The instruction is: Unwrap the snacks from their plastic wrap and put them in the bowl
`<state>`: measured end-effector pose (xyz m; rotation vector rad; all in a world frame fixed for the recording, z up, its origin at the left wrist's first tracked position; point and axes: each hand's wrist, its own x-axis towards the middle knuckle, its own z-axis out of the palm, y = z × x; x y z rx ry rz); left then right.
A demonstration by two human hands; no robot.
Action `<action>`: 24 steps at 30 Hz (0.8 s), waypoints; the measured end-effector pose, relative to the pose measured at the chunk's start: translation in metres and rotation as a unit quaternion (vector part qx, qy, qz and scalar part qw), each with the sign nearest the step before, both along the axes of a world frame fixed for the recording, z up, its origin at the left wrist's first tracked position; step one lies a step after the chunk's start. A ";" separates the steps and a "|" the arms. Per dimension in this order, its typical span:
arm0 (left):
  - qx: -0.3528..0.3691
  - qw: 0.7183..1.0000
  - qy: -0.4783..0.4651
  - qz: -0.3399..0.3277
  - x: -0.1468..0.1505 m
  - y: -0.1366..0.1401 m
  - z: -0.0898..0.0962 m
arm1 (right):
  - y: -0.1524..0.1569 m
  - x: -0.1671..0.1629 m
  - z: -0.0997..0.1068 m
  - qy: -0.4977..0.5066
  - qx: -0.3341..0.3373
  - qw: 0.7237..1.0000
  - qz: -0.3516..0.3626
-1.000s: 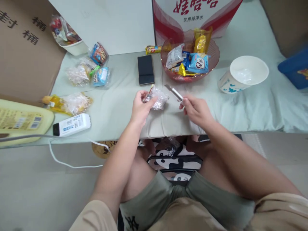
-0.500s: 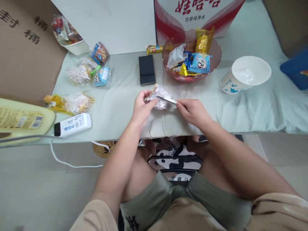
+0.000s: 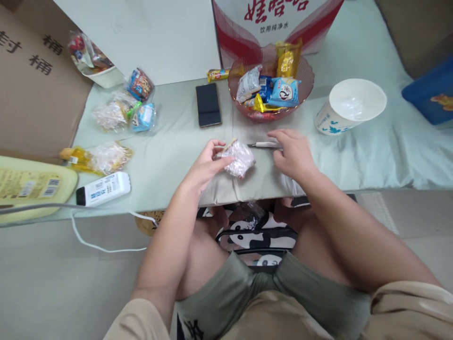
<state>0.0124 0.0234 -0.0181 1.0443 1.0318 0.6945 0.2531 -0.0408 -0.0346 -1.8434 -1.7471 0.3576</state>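
Observation:
My left hand [image 3: 208, 165] pinches a small snack bundle [image 3: 239, 159] wrapped in shiny clear plastic, thumb on top and fingers behind. A slim knife [image 3: 265, 145] with a white handle and dark blade lies on the cloth, its tip pointing left at the bundle. My right hand [image 3: 293, 152] is over the handle's right end, slightly blurred, with the index finger stretched out and the thumb apart. Whether a fingertip still touches the handle is hard to make out. Beyond the hands lies a dark phone [image 3: 208, 105].
A pink glass bowl [image 3: 244, 111] of packaged snacks stands at the back, with a white paper tub [image 3: 325, 118] to its right. Wrapped snacks [image 3: 109, 158], a white bottle [image 3: 106, 189] and a yellow container [image 3: 67, 177] are on the left. A carton [image 3: 230, 33] stands behind.
The knife was in my right hand against the plastic wrap; it now lies on the cloth, farther right. My right hand has loosened its fingers. My left hand keeps the bundle, now slightly nearer me.

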 end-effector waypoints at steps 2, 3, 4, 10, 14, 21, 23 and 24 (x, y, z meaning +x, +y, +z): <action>0.037 0.999 0.035 -0.016 -0.002 -0.001 0.001 | -0.002 -0.004 0.002 0.075 0.025 0.993 0.091; 0.082 0.995 0.054 -0.007 -0.003 0.000 0.001 | -0.003 -0.006 0.004 0.106 0.034 0.985 0.135; 0.139 0.987 0.075 0.000 -0.005 0.001 0.001 | -0.005 -0.009 0.005 0.129 0.040 0.976 0.172; 0.356 0.911 0.150 -0.147 -0.010 0.002 -0.001 | -0.010 -0.016 0.010 0.165 0.066 0.955 0.239; 0.381 0.893 0.237 -0.046 -0.013 0.008 -0.012 | -0.008 -0.015 0.003 0.129 0.057 0.963 0.231; 0.430 0.870 0.219 -0.106 -0.019 0.011 -0.006 | -0.009 -0.015 0.005 0.096 0.055 0.973 0.202; 0.399 0.879 0.225 -0.133 -0.016 0.008 -0.002 | -0.010 -0.015 0.009 0.106 0.065 0.968 0.220; 0.372 0.893 0.224 -0.115 -0.015 0.007 -0.001 | -0.011 -0.016 0.010 0.106 0.063 0.965 0.231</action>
